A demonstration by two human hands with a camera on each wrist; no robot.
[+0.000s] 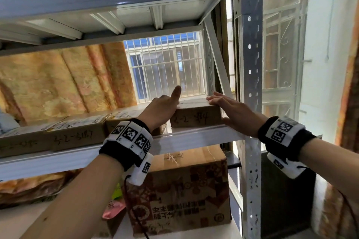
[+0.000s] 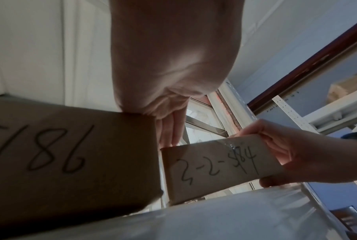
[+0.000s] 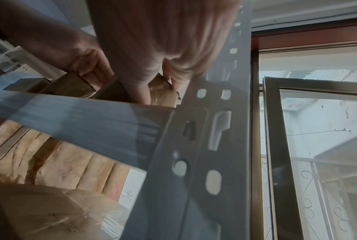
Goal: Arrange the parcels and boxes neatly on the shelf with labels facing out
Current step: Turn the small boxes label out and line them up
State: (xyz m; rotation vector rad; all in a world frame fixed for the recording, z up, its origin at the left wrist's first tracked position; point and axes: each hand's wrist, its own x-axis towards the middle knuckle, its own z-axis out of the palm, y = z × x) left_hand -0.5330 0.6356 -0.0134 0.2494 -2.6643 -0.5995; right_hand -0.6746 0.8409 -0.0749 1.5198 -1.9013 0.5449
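A small brown box (image 1: 196,117) marked "2-2-584" sits at the right end of the grey shelf (image 1: 194,138), its handwriting facing out. My left hand (image 1: 165,106) is at its left end: the thumb points up and the straight fingers (image 2: 169,129) reach down into the gap between it and the neighbouring box (image 2: 71,162). My right hand (image 1: 228,107) grips the small box's (image 2: 218,168) right end, fingers over the top edge and thumb at the lower front corner. More flat brown boxes (image 1: 77,136) with handwritten numbers line the shelf to the left.
The shelf's perforated upright post (image 1: 250,83) stands just right of my right hand. A large printed carton (image 1: 186,190) stands on the level below. A barred window (image 1: 165,68) and a yellow curtain (image 1: 58,83) are behind the rack.
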